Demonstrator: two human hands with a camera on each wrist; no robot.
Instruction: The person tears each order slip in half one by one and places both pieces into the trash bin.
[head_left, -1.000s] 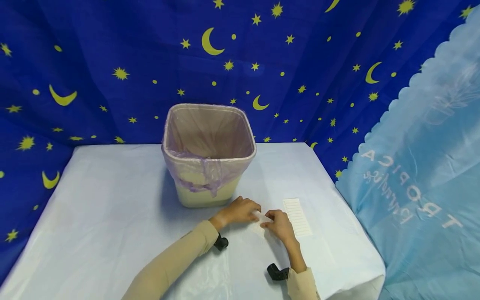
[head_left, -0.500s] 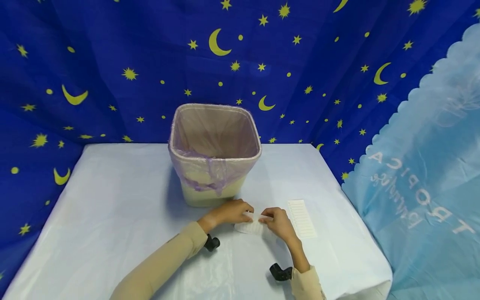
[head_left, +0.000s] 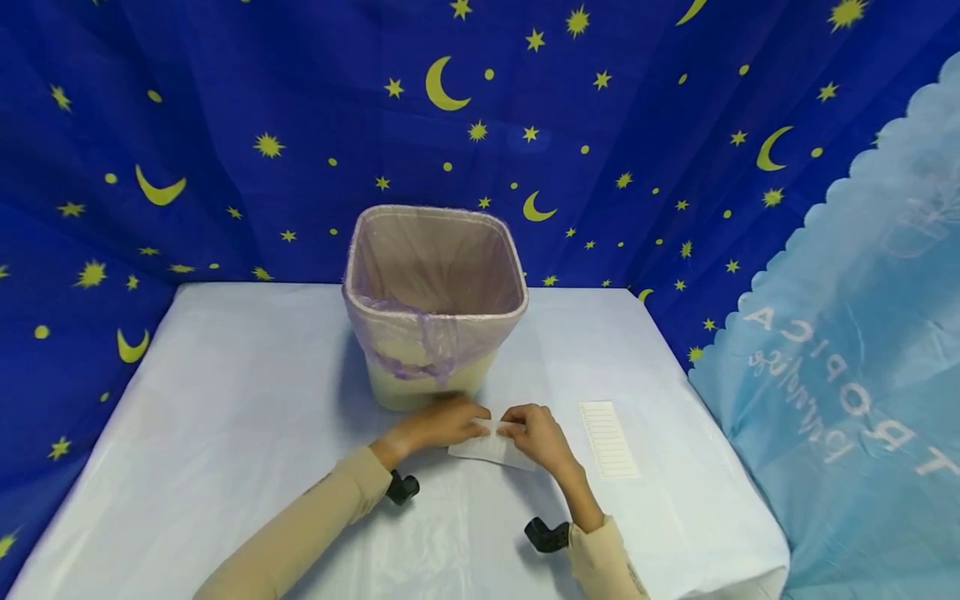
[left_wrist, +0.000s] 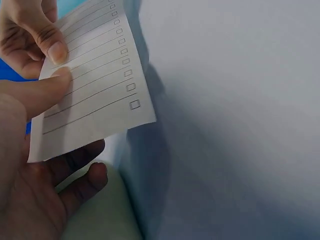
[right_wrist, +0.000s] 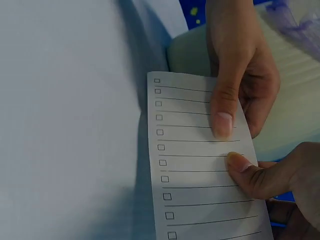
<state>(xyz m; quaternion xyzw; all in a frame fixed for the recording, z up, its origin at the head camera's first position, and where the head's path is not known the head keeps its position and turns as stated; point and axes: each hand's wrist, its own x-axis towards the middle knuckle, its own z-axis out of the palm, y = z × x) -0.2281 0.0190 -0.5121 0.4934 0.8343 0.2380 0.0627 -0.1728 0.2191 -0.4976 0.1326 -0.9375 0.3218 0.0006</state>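
Observation:
A white checklist sheet (head_left: 491,450), with ruled lines and a column of small boxes, is held up at a tilt just in front of the bin. My left hand (head_left: 448,421) and right hand (head_left: 542,437) pinch it side by side along one long edge. Both thumbs press on the printed face, their tips close together, as the right wrist view of the sheet (right_wrist: 195,165) shows. Behind the paper the other fingers are partly hidden. In the left wrist view, two fingers of the left hand (left_wrist: 37,195) show below the sheet's short edge.
A cream bin (head_left: 408,390) with a purple liner bag (head_left: 465,335) stands just beyond the hands. Another lined paper (head_left: 609,439) lies to the right on the white-covered table (head_left: 247,375). A starry blue curtain (head_left: 300,108) hangs behind, and a light-blue one (head_left: 862,333) at the right.
Both hands have moved left with the sheet, closer in front of the bin. The sheet, first seen as a narrow strip between the hands, now shows more of its face. The view has shifted slightly.

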